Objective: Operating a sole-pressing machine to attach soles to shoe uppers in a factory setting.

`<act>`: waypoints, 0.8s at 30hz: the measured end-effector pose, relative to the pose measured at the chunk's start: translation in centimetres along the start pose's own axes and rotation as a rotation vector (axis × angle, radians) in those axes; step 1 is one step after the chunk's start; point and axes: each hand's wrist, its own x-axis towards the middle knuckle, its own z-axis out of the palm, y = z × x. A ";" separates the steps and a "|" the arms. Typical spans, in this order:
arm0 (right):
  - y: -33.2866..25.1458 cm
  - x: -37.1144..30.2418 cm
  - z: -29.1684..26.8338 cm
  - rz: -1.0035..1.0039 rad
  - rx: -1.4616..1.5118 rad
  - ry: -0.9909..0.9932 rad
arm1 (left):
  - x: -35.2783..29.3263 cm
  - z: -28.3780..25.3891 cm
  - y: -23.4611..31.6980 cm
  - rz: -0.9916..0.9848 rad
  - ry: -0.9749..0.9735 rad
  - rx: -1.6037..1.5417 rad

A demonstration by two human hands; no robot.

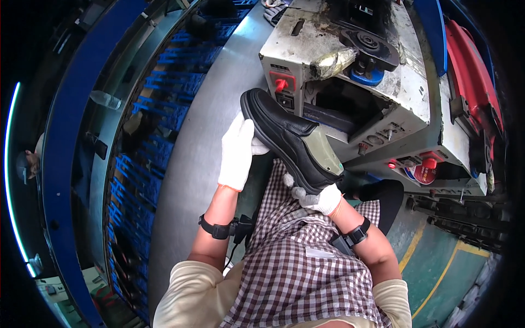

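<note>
A black slip-on shoe (279,131) with a thick black sole is held up in front of me, toe toward the far left. Inside its opening sits a pale green shoe last (324,152). My left hand (237,150), in a white glove, grips the sole near the toe, its fingers partly hidden by the shoe. Around the heel end closes my right hand (316,198), also white-gloved, holding the shoe from below. Beyond the shoe stands a worn off-white machine (350,71) with a dark opening and a red switch on its front.
A smooth metal bench (188,142) curves along my left, beside a conveyor with blue slats (156,123). A second machine unit (454,158) with red switches is at the right. Grey gloves (275,12) lie at the far end of the bench. Yellow lines (437,273) mark the green floor.
</note>
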 end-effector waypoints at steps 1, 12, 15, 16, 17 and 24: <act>-0.1 0.0 0.0 -0.002 0.003 0.003 | 0.0 0.1 0.3 -0.039 -0.019 -0.040; -0.4 0.6 -0.6 0.007 0.043 0.005 | 1.3 -1.0 -2.5 0.089 0.068 0.064; -0.6 0.7 -0.4 0.004 0.020 -0.007 | 0.8 -0.2 -1.4 0.049 0.069 0.053; -0.6 0.7 -0.3 0.000 0.023 -0.006 | 0.7 0.1 -1.1 0.008 0.071 0.029; -0.6 0.9 -0.3 0.000 0.038 -0.006 | 0.6 0.2 -0.9 0.005 0.069 0.029; -1.2 2.4 0.4 0.052 0.027 -0.033 | 0.5 -0.1 -1.7 0.018 0.121 -0.050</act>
